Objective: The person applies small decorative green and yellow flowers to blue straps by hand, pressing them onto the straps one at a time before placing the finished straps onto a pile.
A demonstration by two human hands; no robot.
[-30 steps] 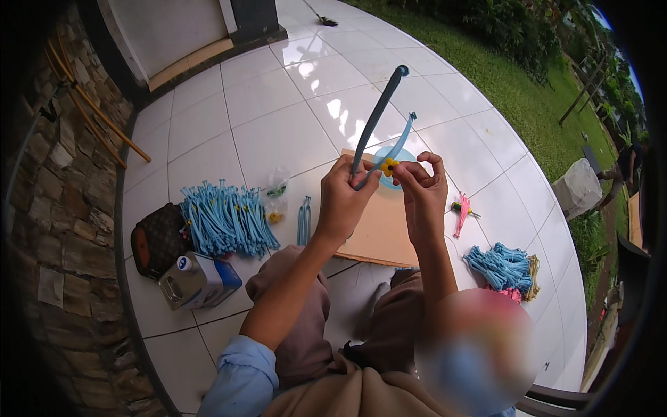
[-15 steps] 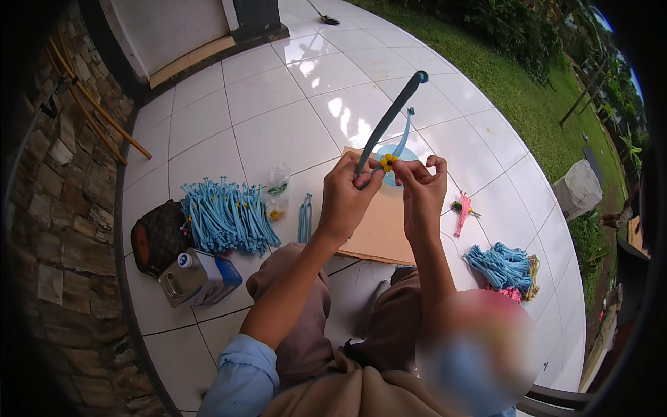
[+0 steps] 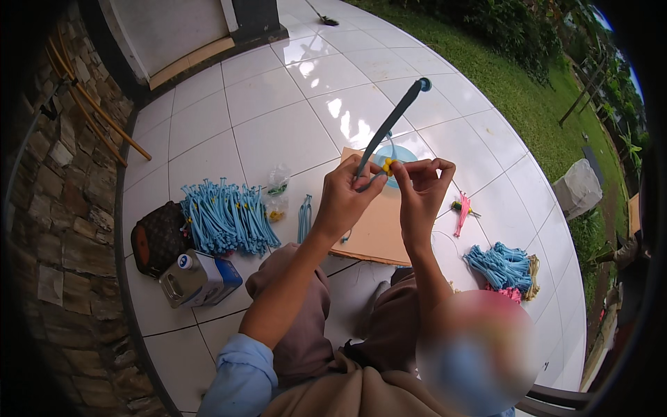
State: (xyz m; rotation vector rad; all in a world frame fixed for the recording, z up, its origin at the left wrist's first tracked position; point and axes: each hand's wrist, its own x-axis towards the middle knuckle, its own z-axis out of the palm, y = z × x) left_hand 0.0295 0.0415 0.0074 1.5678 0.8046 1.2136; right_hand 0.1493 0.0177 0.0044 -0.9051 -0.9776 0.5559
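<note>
My left hand (image 3: 340,205) is closed round a long blue strap (image 3: 393,119), which slants up to the right and ends in a round knob. Between the two hands sits a small yellow flower (image 3: 388,167), seen edge-on against a thinner part of the strap. The fingertips of my right hand (image 3: 421,198) pinch at this flower; the outer fingers are curled. Below the hands lie a sheet of brown cardboard (image 3: 379,226) and a round light-blue dish (image 3: 406,158), partly covered by my fingers.
On the left are a big pile of blue straps (image 3: 226,215), a brown bag (image 3: 156,236), a metal can (image 3: 194,279) and clear plastic packets (image 3: 277,191). To the right lie a pink strap (image 3: 462,214), a screwdriver (image 3: 474,213) and bundled blue straps (image 3: 500,263).
The flower has turned from facing up to edge-on. The strap's knob has dipped slightly, the thin light-blue end has dropped, and a small blue end shows below my left hand.
</note>
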